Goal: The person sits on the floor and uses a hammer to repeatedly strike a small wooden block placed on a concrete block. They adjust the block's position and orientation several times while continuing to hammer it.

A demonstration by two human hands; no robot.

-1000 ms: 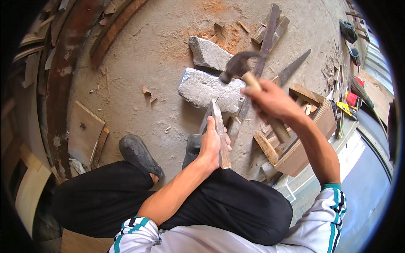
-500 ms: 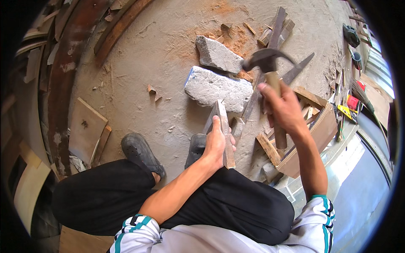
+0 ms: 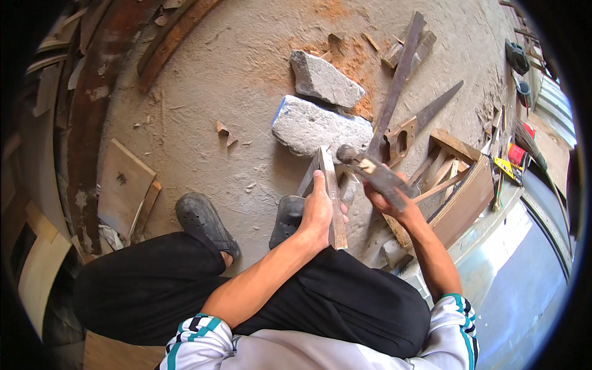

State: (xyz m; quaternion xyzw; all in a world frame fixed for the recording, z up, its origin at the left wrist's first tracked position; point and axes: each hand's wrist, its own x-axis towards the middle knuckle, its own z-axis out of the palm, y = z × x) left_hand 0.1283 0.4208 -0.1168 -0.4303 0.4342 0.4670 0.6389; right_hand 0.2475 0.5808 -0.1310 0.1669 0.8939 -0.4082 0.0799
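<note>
My left hand (image 3: pixel 317 213) is closed round a narrow strip of wood (image 3: pixel 335 191), its far end close to the near edge of a rough grey concrete block (image 3: pixel 320 131). A darker angled piece (image 3: pixel 309 177) shows beside the strip; whether they are joined I cannot tell. My right hand (image 3: pixel 398 196) grips a claw hammer (image 3: pixel 377 177). The hammer's round striking face is just right of the strip's far end, apart from it. Its handle is mostly hidden behind the head and my fingers. A second concrete block (image 3: pixel 325 80) lies behind the first.
To the right lie a handsaw (image 3: pixel 435 108) with a wooden handle, a long dark strip (image 3: pixel 399 86) and a wooden box (image 3: pixel 459 200) holding offcuts. A board (image 3: pixel 126 185) and a rusty beam (image 3: pixel 86 142) are at left. Orange sawdust (image 3: pixel 357 52) marks the floor.
My right hand has brought the hammer down and toward me, from above the saw to beside the wood strip. The left hand and its strip are almost unmoved.
</note>
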